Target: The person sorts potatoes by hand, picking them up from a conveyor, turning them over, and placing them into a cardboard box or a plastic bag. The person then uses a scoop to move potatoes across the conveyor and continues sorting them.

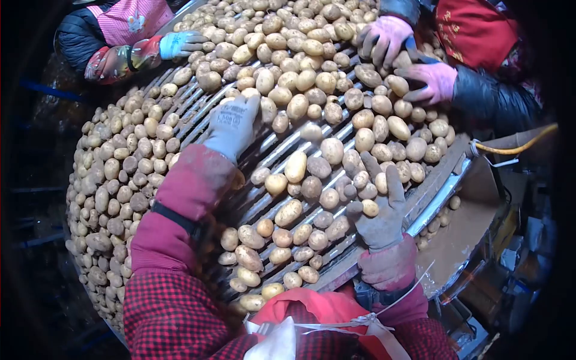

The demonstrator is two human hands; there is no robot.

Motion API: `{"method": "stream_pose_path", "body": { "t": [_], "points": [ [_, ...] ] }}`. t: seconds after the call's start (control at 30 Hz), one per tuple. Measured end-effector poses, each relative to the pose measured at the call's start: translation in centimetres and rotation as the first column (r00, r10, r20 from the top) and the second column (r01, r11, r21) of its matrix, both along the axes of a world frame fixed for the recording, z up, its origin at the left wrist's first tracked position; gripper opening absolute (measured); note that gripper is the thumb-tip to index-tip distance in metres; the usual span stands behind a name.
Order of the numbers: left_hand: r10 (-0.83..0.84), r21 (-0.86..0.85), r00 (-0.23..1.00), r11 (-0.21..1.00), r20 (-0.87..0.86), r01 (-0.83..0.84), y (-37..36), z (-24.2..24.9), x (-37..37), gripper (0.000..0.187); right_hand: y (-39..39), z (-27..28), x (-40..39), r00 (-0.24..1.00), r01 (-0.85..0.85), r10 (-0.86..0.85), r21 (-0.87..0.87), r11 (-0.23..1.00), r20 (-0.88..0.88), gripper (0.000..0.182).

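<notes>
My left hand [233,127], in a pale grey glove with print on its back, reaches over the slatted metal rack [252,201]. Its fingers stretch forward, the tips right at a potato [267,110] in the upper heap; the palm side is hidden. Nearer the right edge, my right hand [384,222] wears a dirt-stained grey glove and is open, its fingers spread among the potatoes. One small potato [370,207] lies between its thumb and fingers. Loose potatoes [288,213] of mixed size, some yellow and some dirt-brown, lie across the slats between my hands.
A large bank of potatoes [114,198] lies on the left. Across the rack, one person's blue-gloved hand [180,44] rests by the heap, while another person's pink gloves [429,81] handle potatoes. A wooden edge [435,177] and a cardboard box [462,240] border the right.
</notes>
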State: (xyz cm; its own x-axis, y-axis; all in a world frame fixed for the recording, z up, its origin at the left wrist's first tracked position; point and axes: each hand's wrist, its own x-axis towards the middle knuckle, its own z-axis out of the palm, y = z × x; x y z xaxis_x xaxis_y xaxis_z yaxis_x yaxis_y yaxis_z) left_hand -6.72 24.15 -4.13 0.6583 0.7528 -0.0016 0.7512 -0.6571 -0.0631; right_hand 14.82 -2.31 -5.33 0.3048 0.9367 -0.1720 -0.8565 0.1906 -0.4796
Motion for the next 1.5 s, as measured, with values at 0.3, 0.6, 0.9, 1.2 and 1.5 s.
{"method": "stream_pose_path", "body": {
  "t": [0.3,0.6,0.9,1.2,1.5],
  "points": [
    [0.006,-0.189,0.977,0.981,0.212,0.035,-0.6,-0.9,-1.4,0.023,0.1,0.9,-0.5,0.82,0.048,-0.015,-0.043,0.998,0.572,0.059],
    [0.264,-0.24,0.943,0.947,0.204,-0.214,-0.1,-0.4,0.5,0.026,-0.1,-0.6,0.2,0.958,-0.013,-0.013,0.087,0.996,0.285,0.048],
    [0.454,-0.741,0.59,0.475,0.668,0.474,-11.8,6.9,5.2,0.036,-0.1,0.2,0.3,0.178,0.008,0.094,-0.097,0.995,0.98,0.046],
    [-0.097,-0.172,0.962,0.974,0.255,0.144,-4.4,0.4,1.2,0.058,-0.8,-2.0,0.1,0.591,0.069,-0.142,0.125,0.99,0.794,0.075],
    [-0.07,-0.072,0.956,0.993,0.285,0.094,-4.5,-1.9,2.2,0.055,-0.3,2.3,0.0,0.998,-0.049,0.048,0.014,0.999,0.049,0.043]
  ]
}}
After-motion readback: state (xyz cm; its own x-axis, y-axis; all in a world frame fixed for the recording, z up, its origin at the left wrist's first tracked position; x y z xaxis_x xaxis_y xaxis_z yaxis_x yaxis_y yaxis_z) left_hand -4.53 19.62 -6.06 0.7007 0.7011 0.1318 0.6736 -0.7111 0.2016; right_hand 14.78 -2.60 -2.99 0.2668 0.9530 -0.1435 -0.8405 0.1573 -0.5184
